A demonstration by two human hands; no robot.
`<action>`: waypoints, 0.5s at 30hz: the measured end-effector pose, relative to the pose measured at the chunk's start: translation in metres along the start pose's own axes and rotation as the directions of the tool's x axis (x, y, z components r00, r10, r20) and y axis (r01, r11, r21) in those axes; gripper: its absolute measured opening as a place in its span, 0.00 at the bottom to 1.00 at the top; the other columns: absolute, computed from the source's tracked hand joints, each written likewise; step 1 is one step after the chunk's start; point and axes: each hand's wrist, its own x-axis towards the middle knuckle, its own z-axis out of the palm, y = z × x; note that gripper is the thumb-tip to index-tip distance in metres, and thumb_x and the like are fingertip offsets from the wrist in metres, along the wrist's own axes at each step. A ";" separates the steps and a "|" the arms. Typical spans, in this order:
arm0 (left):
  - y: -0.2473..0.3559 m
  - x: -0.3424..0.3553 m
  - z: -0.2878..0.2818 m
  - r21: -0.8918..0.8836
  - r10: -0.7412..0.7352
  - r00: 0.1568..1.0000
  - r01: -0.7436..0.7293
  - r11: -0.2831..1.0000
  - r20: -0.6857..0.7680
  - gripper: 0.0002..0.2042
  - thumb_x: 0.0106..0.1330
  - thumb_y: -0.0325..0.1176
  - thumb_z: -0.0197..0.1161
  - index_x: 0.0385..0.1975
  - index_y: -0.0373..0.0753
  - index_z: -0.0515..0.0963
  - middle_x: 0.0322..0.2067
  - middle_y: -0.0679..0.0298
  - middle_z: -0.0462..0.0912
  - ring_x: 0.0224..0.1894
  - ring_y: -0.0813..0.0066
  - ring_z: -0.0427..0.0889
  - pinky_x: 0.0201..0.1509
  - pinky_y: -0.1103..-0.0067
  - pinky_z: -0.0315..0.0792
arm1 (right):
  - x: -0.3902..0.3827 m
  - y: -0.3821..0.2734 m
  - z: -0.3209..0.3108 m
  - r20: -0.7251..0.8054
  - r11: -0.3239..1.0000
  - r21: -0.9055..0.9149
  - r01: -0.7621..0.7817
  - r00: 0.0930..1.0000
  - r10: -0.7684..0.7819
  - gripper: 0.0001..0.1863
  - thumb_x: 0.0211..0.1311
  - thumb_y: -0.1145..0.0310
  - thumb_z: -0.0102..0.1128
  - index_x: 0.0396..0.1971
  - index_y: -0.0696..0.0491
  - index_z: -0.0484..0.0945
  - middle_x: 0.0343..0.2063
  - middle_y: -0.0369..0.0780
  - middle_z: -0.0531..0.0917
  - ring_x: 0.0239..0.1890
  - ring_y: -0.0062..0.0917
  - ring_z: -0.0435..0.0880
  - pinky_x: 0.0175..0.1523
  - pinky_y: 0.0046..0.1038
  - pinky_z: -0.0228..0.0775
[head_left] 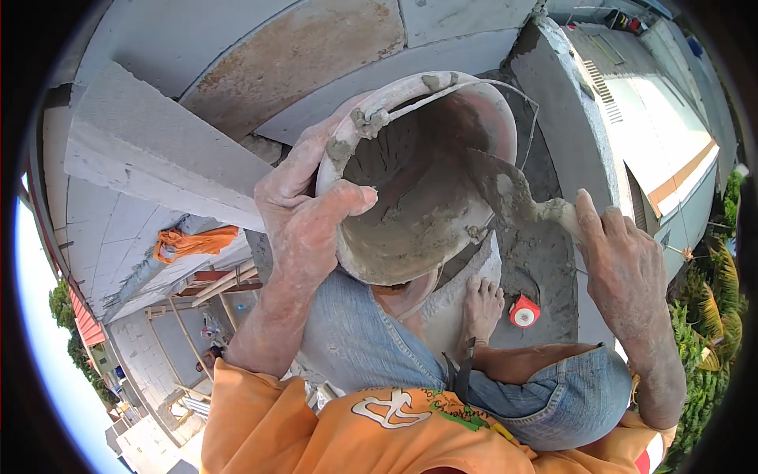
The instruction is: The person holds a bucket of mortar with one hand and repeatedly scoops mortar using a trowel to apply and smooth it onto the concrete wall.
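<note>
Mortar coats both hands. Left hand (304, 217) grips the rim of a pink bucket (426, 174) — thumb hooked over the near edge, fingers wrapped on the outside wall — and holds it tipped so that its mouth faces the camera. Bucket sits above the person's lap, over the left knee, with a thin wire handle (521, 103) arching across its far side. Inside wall is smeared with grey mortar (403, 197), thickest along the lower lip.

Right hand (624, 272) is closed around the handle of a trowel (505, 189); the handle itself is mostly hidden under the fingers and a lump of mortar. Trowel blade reaches into the bucket from the right, its tip against the inner wall.

Person sits on a block wall (553, 103), in denim shorts (371, 347) and an orange shirt (316, 434). A bare foot (482, 304) rests on a wet mortar bed (541, 261) on top of the wall. A small red and white object (524, 311) lies on that bed just right of the foot — kind cannot be told. A grey block (158, 150) lies to the left.
</note>
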 end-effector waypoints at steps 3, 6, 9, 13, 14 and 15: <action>-0.001 -0.002 -0.001 0.026 0.045 0.999 -0.045 0.999 0.006 0.29 0.46 0.21 0.64 0.55 0.25 0.78 0.55 0.54 0.82 0.58 0.68 0.78 0.67 0.73 0.67 | 0.023 -0.016 -0.003 0.049 0.992 -0.114 0.062 0.997 -0.057 0.31 0.56 0.76 0.65 0.62 0.59 0.70 0.33 0.41 0.78 0.36 0.29 0.83 0.39 0.30 0.79; -0.003 -0.004 -0.008 0.156 0.059 0.998 -0.062 0.986 0.022 0.30 0.45 0.21 0.65 0.54 0.24 0.79 0.55 0.51 0.82 0.59 0.65 0.78 0.67 0.71 0.67 | 0.042 -0.032 0.006 0.007 0.957 -0.227 0.178 0.983 -0.181 0.28 0.55 0.74 0.65 0.59 0.62 0.73 0.30 0.41 0.79 0.31 0.25 0.83 0.34 0.27 0.79; -0.008 -0.004 -0.008 0.153 0.224 0.971 -0.234 0.960 0.081 0.30 0.43 0.21 0.64 0.54 0.24 0.79 0.56 0.49 0.81 0.59 0.61 0.79 0.66 0.69 0.68 | 0.057 -0.046 0.013 0.036 0.951 -0.192 0.244 0.970 -0.241 0.28 0.54 0.75 0.66 0.57 0.66 0.73 0.30 0.43 0.81 0.32 0.28 0.85 0.34 0.28 0.80; -0.015 -0.002 -0.013 0.242 0.358 0.927 -0.376 0.895 0.116 0.32 0.44 0.27 0.64 0.56 0.23 0.77 0.57 0.49 0.80 0.62 0.62 0.76 0.68 0.69 0.66 | 0.055 -0.054 0.034 0.008 0.933 0.141 0.331 0.942 -0.336 0.28 0.54 0.74 0.64 0.55 0.69 0.72 0.31 0.49 0.82 0.30 0.36 0.88 0.30 0.34 0.80; -0.016 -0.003 -0.013 0.210 0.360 0.927 -0.375 0.903 0.108 0.32 0.45 0.27 0.64 0.56 0.23 0.77 0.57 0.48 0.80 0.63 0.61 0.75 0.69 0.69 0.65 | 0.052 -0.054 0.039 -0.005 0.928 0.144 0.344 0.938 -0.347 0.28 0.54 0.74 0.64 0.55 0.69 0.72 0.31 0.49 0.82 0.30 0.36 0.88 0.30 0.34 0.80; -0.017 -0.004 -0.011 0.176 0.362 0.927 -0.375 0.910 0.104 0.31 0.46 0.27 0.64 0.56 0.23 0.77 0.58 0.47 0.79 0.64 0.60 0.75 0.70 0.68 0.64 | 0.048 -0.054 0.046 0.024 0.903 0.278 0.329 0.937 -0.349 0.29 0.53 0.73 0.64 0.55 0.70 0.71 0.31 0.50 0.82 0.29 0.38 0.88 0.30 0.35 0.80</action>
